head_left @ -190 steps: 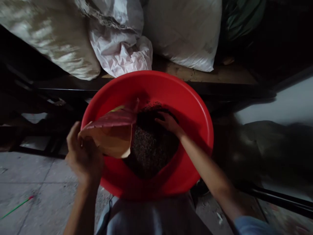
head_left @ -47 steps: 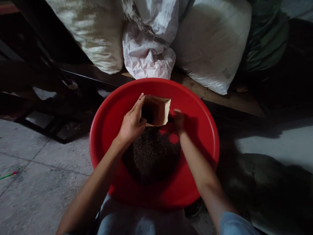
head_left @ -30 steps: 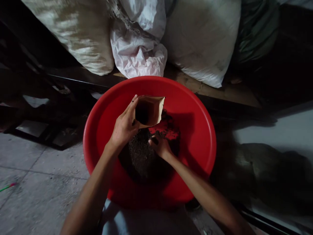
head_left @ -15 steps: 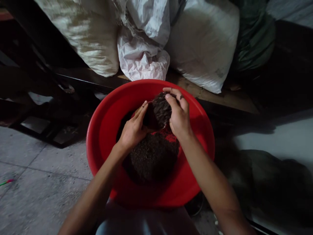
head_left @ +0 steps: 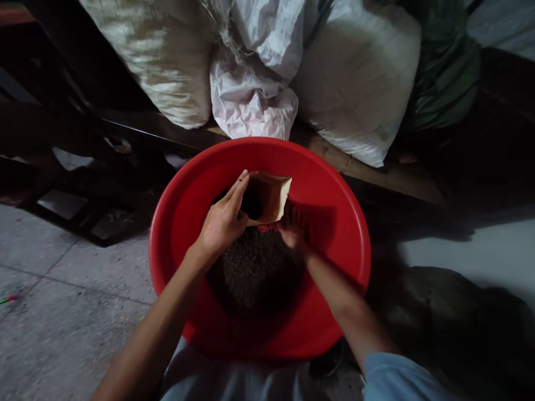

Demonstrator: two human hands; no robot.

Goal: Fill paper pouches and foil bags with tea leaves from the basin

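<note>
A large red basin point(head_left: 351, 223) holds a heap of dark, loose, grainy material point(head_left: 259, 273). Above the heap, my left hand point(head_left: 223, 223) grips a brown paper bag point(head_left: 278, 195) by its left side. The bag's mouth gapes toward me and the right, and its inside looks dark on the left. My right hand point(head_left: 293, 225) is low in the basin, just right of the bag and at the heap's upper right edge. Its fingers are in shadow and spread apart, with nothing visible in them.
Full whitish sacks point(head_left: 359, 78) and a crumpled white sack point(head_left: 254, 106) stand behind the basin on a low wooden platform point(head_left: 376, 178). A dark green sack point(head_left: 447, 83) is at the right. Dark wooden furniture point(head_left: 104, 234) stands left on the tiled floor.
My right hand has let go of its clump of dark material and moved down beside the bag. The bag's mouth now shows. My left hand stays nearly in place.
</note>
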